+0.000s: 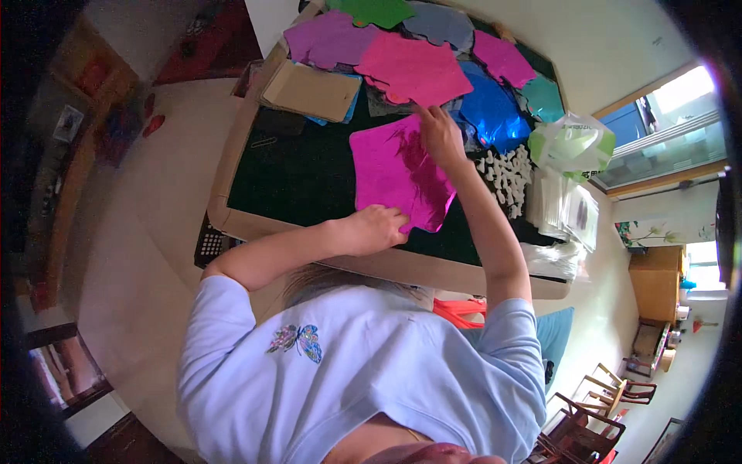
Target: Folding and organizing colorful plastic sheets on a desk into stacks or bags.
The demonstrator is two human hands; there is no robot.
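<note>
Flat magenta piece (380, 164), its surface shiny and creased toward the right, lying near the front of the dark-topped counter (301, 185) between the two hands that I watch from afar. The left hand (374, 230) is at its near edge, fingers curled and pinching a bit of the magenta material between thumb and fingertips. The right hand (443, 135) is at the far right part of the same piece, fingers bent downward and close together; I cannot tell whether they grip it or only press on it. Beyond the right hand I see a pink piece (413, 68) of similar outline, overlapping a purple piece (325, 40), with a green piece (375, 9) behind. To the right of these lie a smaller-looking magenta piece (504, 60), a glossy blue piece (495, 112) and a teal piece (544, 99). At left, I note a brown card (313, 91) atop other flat sheets, and a paper clip (263, 142) nearer the person. Right of the right forearm, small white parts (506, 179) form a loose heap beside a stack of clear packets (550, 205), with a white-and-green plastic bag (573, 145) just beyond
</note>
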